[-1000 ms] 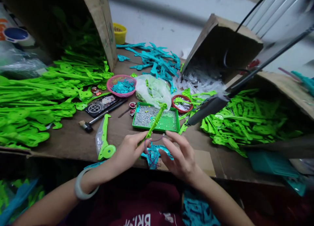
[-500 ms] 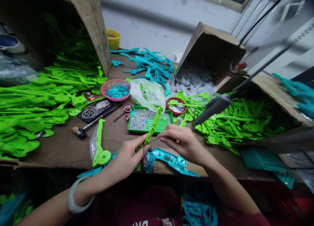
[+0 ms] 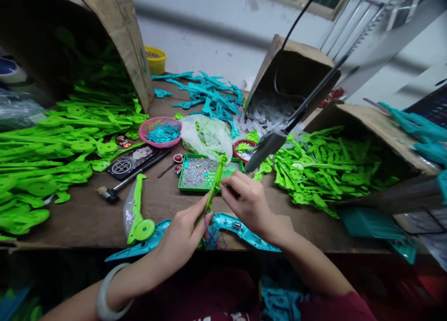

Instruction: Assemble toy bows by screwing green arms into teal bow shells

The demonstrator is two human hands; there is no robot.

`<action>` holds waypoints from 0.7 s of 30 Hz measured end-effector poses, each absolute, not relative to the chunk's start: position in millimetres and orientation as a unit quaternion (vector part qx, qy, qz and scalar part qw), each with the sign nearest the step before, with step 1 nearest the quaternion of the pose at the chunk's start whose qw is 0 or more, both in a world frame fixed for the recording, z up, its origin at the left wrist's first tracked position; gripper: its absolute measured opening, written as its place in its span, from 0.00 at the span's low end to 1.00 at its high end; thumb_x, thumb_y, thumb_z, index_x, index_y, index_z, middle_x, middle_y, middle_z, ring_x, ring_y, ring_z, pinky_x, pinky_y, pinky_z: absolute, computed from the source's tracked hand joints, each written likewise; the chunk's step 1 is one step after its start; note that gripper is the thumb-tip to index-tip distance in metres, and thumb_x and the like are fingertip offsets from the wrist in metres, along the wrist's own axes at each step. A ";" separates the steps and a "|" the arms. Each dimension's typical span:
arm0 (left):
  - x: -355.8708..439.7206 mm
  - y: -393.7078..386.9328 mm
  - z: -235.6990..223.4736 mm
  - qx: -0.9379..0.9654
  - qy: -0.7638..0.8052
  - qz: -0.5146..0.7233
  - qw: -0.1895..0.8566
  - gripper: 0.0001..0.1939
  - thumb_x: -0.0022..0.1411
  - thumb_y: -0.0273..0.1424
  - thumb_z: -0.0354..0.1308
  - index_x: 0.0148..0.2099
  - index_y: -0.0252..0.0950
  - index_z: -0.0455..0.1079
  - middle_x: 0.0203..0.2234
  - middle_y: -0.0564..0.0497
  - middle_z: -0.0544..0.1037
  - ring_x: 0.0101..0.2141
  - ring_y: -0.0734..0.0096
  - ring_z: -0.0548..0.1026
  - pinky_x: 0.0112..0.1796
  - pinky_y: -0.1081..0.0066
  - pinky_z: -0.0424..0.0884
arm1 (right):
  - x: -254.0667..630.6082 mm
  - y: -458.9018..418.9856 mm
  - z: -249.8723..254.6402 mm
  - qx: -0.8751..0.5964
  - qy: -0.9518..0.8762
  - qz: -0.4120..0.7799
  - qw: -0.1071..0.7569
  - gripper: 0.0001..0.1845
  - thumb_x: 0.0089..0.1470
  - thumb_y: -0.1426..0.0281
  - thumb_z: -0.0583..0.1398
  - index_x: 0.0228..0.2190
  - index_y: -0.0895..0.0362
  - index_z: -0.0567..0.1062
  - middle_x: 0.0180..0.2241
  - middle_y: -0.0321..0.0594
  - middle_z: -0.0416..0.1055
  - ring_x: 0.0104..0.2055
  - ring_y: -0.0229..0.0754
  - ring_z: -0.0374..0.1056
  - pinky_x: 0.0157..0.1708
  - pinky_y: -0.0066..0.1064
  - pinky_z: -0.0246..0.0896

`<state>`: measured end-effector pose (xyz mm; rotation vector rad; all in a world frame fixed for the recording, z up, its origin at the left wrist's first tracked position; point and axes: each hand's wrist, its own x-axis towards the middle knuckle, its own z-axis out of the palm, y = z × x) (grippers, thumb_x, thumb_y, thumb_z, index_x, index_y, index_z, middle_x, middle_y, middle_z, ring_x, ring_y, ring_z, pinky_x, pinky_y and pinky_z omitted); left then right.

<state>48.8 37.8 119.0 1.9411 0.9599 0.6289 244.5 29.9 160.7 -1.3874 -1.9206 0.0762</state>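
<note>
My left hand is closed around a long, narrow lime-green plastic piece, which slants up and away from me. Beside it my right hand has its fingertips pinched together at the piece's right side; whatever is between them is too small to make out. Thin red and blue wires dangle below the left hand. Under both hands lies a curved turquoise plastic shell with a small metal part in it. Left of the left hand, a green handle piece with a round disc carries a clear blade.
A green tray of small metal parts lies just beyond my hands. A grey powered screwdriver hangs at its right. Lime-green pieces spread at left and right. A hammer, a phone and a pink basket stand at left-centre.
My right hand has moved up along the green piece, from beside my left hand toward its far part. The hanging screwdriver has swung left. The whole view has shifted slightly.
</note>
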 end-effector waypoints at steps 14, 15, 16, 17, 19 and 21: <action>52.6 41.7 129.6 0.624 0.311 0.200 0.689 0.28 0.72 0.46 0.46 0.67 0.36 0.60 0.28 0.54 0.76 0.24 0.71 0.76 0.34 0.68 0.72 | 245.2 16.0 154.9 -0.593 -0.719 0.016 0.361 0.07 0.59 0.75 0.59 0.28 0.58 0.72 0.26 0.33 0.65 0.27 0.33 0.61 0.28 0.25 0.53; 53.5 42.8 130.1 0.624 0.304 0.198 0.692 0.26 0.71 0.44 0.48 0.65 0.35 0.61 0.29 0.53 0.76 0.27 0.70 0.77 0.36 0.68 0.73 | 245.3 15.8 155.1 -0.592 -0.720 0.019 0.363 0.07 0.60 0.76 0.59 0.29 0.58 0.72 0.26 0.33 0.64 0.27 0.33 0.61 0.28 0.25 0.53; 54.4 44.2 130.5 0.624 0.295 0.196 0.697 0.24 0.71 0.42 0.49 0.62 0.34 0.63 0.31 0.51 0.77 0.30 0.68 0.78 0.38 0.67 0.73 | 245.3 15.7 155.2 -0.589 -0.723 0.021 0.361 0.07 0.60 0.76 0.58 0.29 0.58 0.72 0.26 0.33 0.64 0.27 0.33 0.60 0.27 0.25 0.53; 55.2 45.8 131.0 0.624 0.287 0.196 0.700 0.21 0.70 0.40 0.49 0.60 0.34 0.64 0.33 0.50 0.78 0.34 0.67 0.78 0.41 0.67 0.73 | 245.4 15.6 155.3 -0.584 -0.728 0.019 0.358 0.08 0.60 0.76 0.58 0.29 0.58 0.72 0.27 0.34 0.63 0.26 0.33 0.60 0.27 0.25 0.52; 56.7 49.2 131.8 0.636 0.286 0.189 0.692 0.17 0.69 0.36 0.49 0.55 0.33 0.66 0.33 0.50 0.78 0.36 0.66 0.77 0.43 0.66 0.71 | 245.7 15.6 155.0 -0.573 -0.739 0.008 0.355 0.08 0.61 0.77 0.58 0.30 0.58 0.73 0.27 0.34 0.62 0.26 0.32 0.58 0.26 0.26 0.52; 57.9 51.9 132.6 0.665 0.301 0.170 0.662 0.14 0.68 0.32 0.47 0.51 0.34 0.68 0.29 0.52 0.76 0.34 0.67 0.76 0.42 0.67 0.70 | 246.7 15.7 153.9 -0.557 -0.749 -0.001 0.358 0.07 0.61 0.77 0.57 0.32 0.59 0.74 0.28 0.35 0.64 0.26 0.33 0.58 0.27 0.26 0.53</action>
